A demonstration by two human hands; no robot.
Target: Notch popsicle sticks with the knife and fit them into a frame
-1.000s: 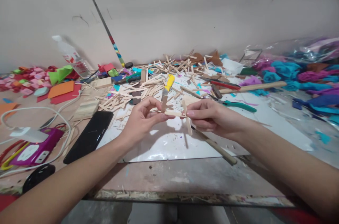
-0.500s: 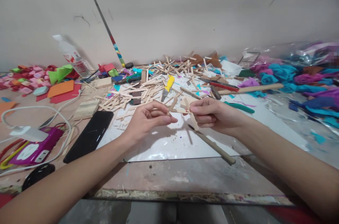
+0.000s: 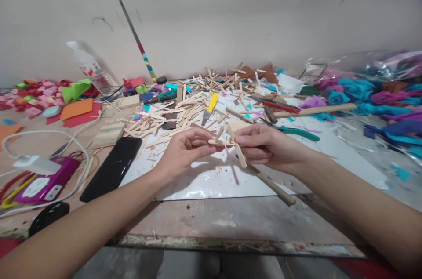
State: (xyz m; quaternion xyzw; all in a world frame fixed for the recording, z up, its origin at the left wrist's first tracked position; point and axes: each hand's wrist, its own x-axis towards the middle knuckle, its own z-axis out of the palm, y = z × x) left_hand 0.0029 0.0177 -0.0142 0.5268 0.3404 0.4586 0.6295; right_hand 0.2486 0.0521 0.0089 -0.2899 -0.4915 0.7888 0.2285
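Two flat wooden craft sticks, set crosswise, are between my hands above a white sheet (image 3: 198, 182). My right hand (image 3: 263, 145) is closed in a pinch on the slanting craft stick (image 3: 240, 152), near where the two meet. The level craft stick (image 3: 221, 142) points left, and its rounded end lies at the thumb and fingertips of my left hand (image 3: 184, 149), which are curled around it. Whether the sticks are joined is hidden by my right fingers. Under my right hand a thin round stick (image 3: 272, 186) lies across the sheet's front edge.
Behind my hands lie a heap of craft sticks (image 3: 187, 112), a yellow-handled utility knife (image 3: 212, 104) and green-handled pliers (image 3: 300, 133). On the left are a black phone (image 3: 112, 169), a purple power strip (image 3: 56, 180) with cables and a plastic bottle (image 3: 94, 72). Colourful crepe paper (image 3: 356, 88) covers the right.
My left thumb has drawn back slightly to the left, and the level stick's rounded end now shows in front of the fingers. My right hand keeps its pinch; the view has shifted a little.
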